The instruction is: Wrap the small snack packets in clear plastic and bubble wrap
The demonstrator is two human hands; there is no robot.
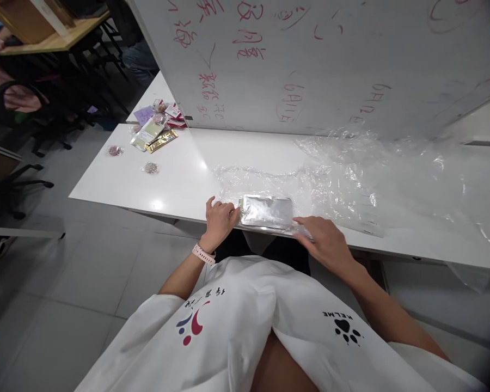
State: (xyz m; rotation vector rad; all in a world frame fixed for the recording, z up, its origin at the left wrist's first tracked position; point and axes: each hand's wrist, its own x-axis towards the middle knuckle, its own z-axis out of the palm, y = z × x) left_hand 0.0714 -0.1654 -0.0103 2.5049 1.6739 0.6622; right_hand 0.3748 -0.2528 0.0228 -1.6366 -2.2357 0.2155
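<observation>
A flat silver foil packet (267,211) lies at the table's front edge on clear plastic film (265,179). A thin greenish strip shows at its left end. At that end my left hand (221,219) has its fingers curled, with thumb and fingertips closed on the packet's edge. My right hand (324,239) is at the packet's lower right corner, slightly blurred. Its thumb and fingers are closed on a fold of the clear film beside the corner. More of the film spreads to the right, crumpled and shiny.
Against the left part of the whiteboard (245,81) is a pile of small packages, with a gold packet (162,141) in front. Two small wrapped items (150,167) lie nearer. Behind left are office chairs (20,103), another table (61,41) and people's limbs.
</observation>
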